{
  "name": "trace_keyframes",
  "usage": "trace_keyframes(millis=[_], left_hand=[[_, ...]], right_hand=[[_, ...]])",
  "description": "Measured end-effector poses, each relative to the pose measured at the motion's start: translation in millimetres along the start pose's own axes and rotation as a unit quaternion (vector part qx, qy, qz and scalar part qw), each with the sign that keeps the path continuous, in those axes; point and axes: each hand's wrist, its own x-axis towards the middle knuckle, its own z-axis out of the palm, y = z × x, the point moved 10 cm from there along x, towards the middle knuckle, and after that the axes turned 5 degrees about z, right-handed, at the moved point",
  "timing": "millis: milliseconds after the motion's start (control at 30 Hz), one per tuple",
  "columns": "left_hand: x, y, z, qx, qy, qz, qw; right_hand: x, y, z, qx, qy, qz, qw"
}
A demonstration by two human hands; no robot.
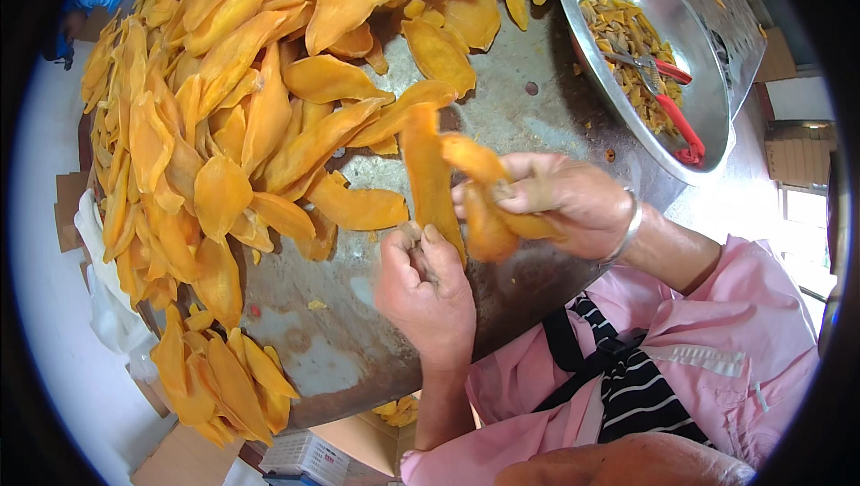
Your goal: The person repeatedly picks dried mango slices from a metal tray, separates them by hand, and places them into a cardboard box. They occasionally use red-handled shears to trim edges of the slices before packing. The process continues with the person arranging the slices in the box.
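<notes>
My left hand (426,278) pinches the lower end of a long orange slice of dried fruit (430,170), probably mango, which stands up from my fingers. Just to its right, my right hand (557,200) grips a few more slices (487,224), slightly blurred, between thumb and fingers. Both hands are above the worn metal tabletop (322,345). A large heap of the same orange slices (222,96) spreads over the table on the left and far side. One flat slice (359,204) lies close to my left hand.
A steel basin (692,22) at the far right holds small cut scraps (625,22) and red-handled pruning shears (672,110). A smaller pile of slices (218,378) lies at the near left corner. Below the edge are an open cardboard box (363,435) and a white plastic crate (309,456).
</notes>
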Motion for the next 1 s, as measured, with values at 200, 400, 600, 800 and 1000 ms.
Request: trace_keyframes(millis=[200, 400, 600, 800, 1000], left_hand=[[-10, -8, 21, -0.309, -0.017, -0.056, 0.949], [-16, -5, 24, -0.27, -0.019, -0.026, 0.962], [-18, 8, 25, -0.286, -0.04, 0.067, 0.955], [-18, -5, 38, -0.327, -0.111, -0.035, 0.938], [-18, 22, 46, -0.331, -0.09, 0.06, 0.937]], right_hand=[[19, 11, 13, 0.008, -0.05, 0.001, 0.999], [19, 9, 15, 0.036, -0.056, -0.014, 0.998], [16, 2, 3, -0.032, 0.008, -0.08, 0.996], [8, 1, 0, -0.067, -0.014, -0.055, 0.996], [5, -11, -1, -0.144, 0.075, -0.12, 0.979]])
